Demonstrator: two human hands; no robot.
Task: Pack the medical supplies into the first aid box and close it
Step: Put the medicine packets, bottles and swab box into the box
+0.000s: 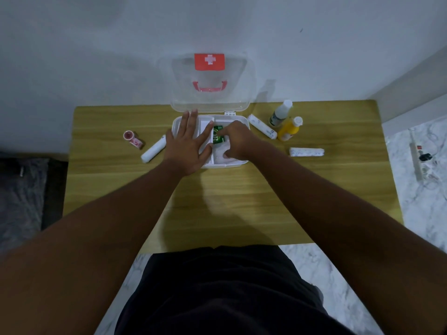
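Note:
The white first aid box (pixel 244 122) stands open at the table's far middle, its clear lid (pixel 210 93) with a red cross label upright against the wall. My left hand (pixel 188 143) lies flat, fingers spread, over the box's left compartment. My right hand (pixel 235 142) reaches into the right compartment, fingertips on a green packet (pixel 217 136) that lies above a white pad (pixel 221 154). Outside the box lie a white bandage roll (pixel 152 151) and a pink tape roll (pixel 131 139) on the left, and two wrapped bandages (pixel 262 126) (pixel 306 151), a white bottle (pixel 280 113) and a yellow bottle (pixel 289 128) on the right.
The wooden table (pixel 229 201) ends at the wall behind the box. A power strip (pixel 419 160) with cables lies on the marble floor to the right. A dark rug (pixel 21 189) lies on the floor to the left.

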